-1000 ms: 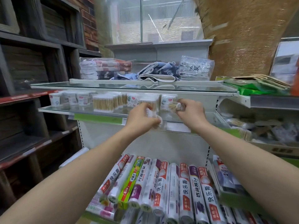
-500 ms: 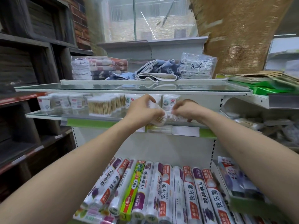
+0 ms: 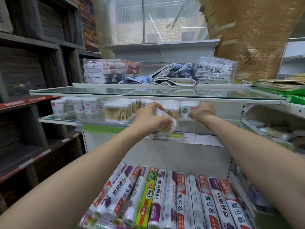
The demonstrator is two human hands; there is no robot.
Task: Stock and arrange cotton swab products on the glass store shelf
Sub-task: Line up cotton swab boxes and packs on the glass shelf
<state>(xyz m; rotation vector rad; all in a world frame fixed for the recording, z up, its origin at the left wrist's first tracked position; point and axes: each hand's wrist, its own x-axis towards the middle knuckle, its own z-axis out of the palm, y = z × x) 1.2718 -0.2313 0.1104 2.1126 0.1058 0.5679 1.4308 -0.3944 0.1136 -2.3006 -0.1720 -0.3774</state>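
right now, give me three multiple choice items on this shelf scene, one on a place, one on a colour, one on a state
1. Where do the folded towels lie?
A. on the top glass shelf
B. among the rolls at the bottom
C. on the floor

2. What colour is the strip on the front edge of the cotton swab shelf?
A. red
B. green
C. blue

3. What is the left hand doing?
A. hanging idle
B. pressing flat on the glass
C. holding a pack of cotton swabs

Answers: 1 A, the towels sit above the swab shelf, on the upper glass. 2 B, the strip left of the hands is green. 3 C, the fingers curl round a pack with its wooden-stick swabs showing.
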